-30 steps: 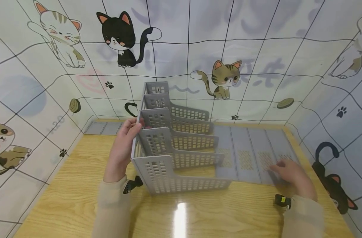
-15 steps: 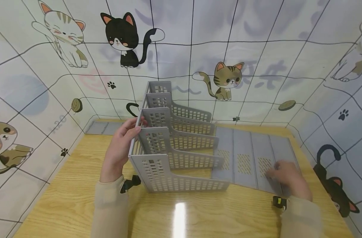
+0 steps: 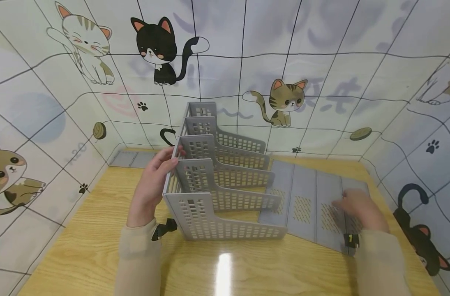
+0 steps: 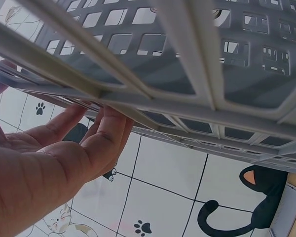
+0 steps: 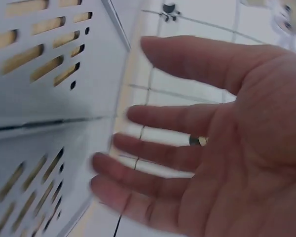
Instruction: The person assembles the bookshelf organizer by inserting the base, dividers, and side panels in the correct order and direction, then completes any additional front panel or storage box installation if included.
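Observation:
A grey plastic file rack [image 3: 195, 205] with several perforated dividers stands upright on the wooden table, its low fronts facing right. My left hand [image 3: 151, 185] grips its tall rear edge; in the left wrist view the fingers [image 4: 106, 133] curl around the rack's bars. To the right lies a flat grey folding panel [image 3: 302, 185], jointed into sections with patches of slanted slots, its left end partly behind the rack. Over the panel's right part is my right hand [image 3: 361, 209], blurred in the head view. The right wrist view shows its fingers [image 5: 163, 116] extended and apart beside the slotted panel [image 5: 84, 108].
Another flat grey panel [image 3: 130, 158] lies at the table's back left, partly hidden behind my left hand. A cat-printed cloth [image 3: 228, 61] forms walls behind and at both sides of the table [image 3: 247, 271].
The folding panel has turned on the table, its right end swinging nearer to me. My right hand has lifted slightly off it, while my left hand keeps its grip on the rack.

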{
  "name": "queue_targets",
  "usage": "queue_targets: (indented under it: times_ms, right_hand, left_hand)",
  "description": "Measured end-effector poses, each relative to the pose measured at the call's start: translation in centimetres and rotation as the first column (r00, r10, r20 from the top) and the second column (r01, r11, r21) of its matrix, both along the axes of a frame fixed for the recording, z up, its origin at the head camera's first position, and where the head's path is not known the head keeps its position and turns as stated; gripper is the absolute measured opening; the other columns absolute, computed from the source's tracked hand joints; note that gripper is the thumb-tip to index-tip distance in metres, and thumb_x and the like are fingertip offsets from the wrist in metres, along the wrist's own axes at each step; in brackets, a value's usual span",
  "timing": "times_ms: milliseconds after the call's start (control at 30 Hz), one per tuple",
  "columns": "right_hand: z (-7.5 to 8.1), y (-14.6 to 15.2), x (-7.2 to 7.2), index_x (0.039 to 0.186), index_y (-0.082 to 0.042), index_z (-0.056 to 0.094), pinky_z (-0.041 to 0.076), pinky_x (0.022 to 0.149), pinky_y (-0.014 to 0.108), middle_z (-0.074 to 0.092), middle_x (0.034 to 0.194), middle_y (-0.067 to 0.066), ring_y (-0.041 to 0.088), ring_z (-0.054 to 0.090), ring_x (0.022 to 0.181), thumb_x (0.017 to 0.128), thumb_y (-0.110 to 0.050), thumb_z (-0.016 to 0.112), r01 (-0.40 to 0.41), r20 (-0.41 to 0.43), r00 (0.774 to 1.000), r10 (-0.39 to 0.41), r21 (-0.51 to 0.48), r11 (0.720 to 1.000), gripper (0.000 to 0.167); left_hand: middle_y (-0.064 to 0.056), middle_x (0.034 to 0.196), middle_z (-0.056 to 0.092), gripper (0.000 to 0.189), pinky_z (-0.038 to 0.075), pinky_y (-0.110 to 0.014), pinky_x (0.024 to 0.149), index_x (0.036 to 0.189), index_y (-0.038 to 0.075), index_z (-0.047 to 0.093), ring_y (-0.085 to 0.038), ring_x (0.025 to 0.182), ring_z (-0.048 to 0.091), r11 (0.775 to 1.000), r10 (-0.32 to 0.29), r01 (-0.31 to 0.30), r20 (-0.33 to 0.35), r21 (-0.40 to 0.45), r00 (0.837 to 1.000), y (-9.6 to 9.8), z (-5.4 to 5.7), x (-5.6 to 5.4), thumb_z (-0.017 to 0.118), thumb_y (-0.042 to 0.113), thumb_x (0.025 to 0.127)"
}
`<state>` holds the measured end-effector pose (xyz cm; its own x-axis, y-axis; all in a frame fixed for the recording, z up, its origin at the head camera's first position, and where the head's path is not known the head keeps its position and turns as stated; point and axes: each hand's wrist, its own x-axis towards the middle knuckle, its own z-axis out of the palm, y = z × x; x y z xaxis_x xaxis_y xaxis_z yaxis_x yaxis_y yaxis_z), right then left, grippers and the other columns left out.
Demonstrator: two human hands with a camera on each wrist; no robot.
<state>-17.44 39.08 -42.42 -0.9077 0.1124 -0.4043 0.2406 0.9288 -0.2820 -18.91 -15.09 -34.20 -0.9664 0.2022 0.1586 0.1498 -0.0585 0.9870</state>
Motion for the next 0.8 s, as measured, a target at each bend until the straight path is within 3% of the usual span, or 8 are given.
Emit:
queue_targets:
  times_ms: [133, 267, 500, 800]
  right_hand:
    - [-0.5, -0.4, -2.8, 0.144, 0.025, 0.032, 0.034, 0.107, 0.072, 0.033, 0.143, 0.049, 0.065, 0.035, 0.131, 0.101, -0.028, 0.063, -0.073, -0.108, 0.992, 0.072, -0.004, 0.997, 0.075]
    - [-2.0, -0.4, -4.9, 0.146, 0.024, 0.029, 0.031, 0.108, 0.073, 0.032, 0.144, 0.049, 0.065, 0.034, 0.132, 0.100, -0.031, 0.065, -0.097, -0.194, 0.977, 0.088, -0.036, 0.995, 0.080]
    - [-4.0, -0.1, -6.3, 0.149, 0.021, 0.026, 0.027, 0.111, 0.073, 0.029, 0.147, 0.047, 0.064, 0.029, 0.136, 0.098, -0.040, 0.068, -0.079, -0.151, 0.986, 0.070, -0.057, 0.995, 0.091]
    - [-3.5, 0.1, -6.4, 0.151, 0.020, 0.023, 0.024, 0.110, 0.076, 0.019, 0.152, 0.046, 0.068, 0.023, 0.136, 0.092, -0.055, 0.070, -0.057, -0.066, 0.996, 0.058, 0.008, 0.998, 0.106]
  left_hand:
    - [-0.011, 0.141, 0.052, 0.045, 0.039, -0.031, 0.106, 0.149, -0.004, 0.045, -0.020, 0.128, 0.048, 1.000, 0.005, -0.005, -0.002, -0.007, 1.000, 0.1, -0.1, -0.2, 0.047, 0.013, 0.107]
    - [-0.018, 0.145, 0.052, 0.047, 0.032, -0.036, 0.111, 0.151, -0.004, 0.046, -0.021, 0.134, 0.045, 1.000, 0.003, -0.003, -0.010, -0.024, 1.000, 0.3, 0.0, -0.1, 0.047, 0.014, 0.107]
    - [-0.019, 0.149, 0.052, 0.049, 0.038, -0.033, 0.109, 0.155, 0.002, 0.045, -0.022, 0.137, 0.048, 0.998, -0.003, 0.003, -0.003, -0.055, 1.000, -0.2, -0.1, 0.3, 0.048, 0.018, 0.108]
    - [-0.008, 0.142, 0.061, 0.049, 0.048, -0.028, 0.100, 0.154, 0.000, 0.046, -0.018, 0.130, 0.056, 0.997, -0.053, 0.049, -0.061, -0.058, 0.997, -1.4, 0.0, 0.3, 0.048, 0.020, 0.110]
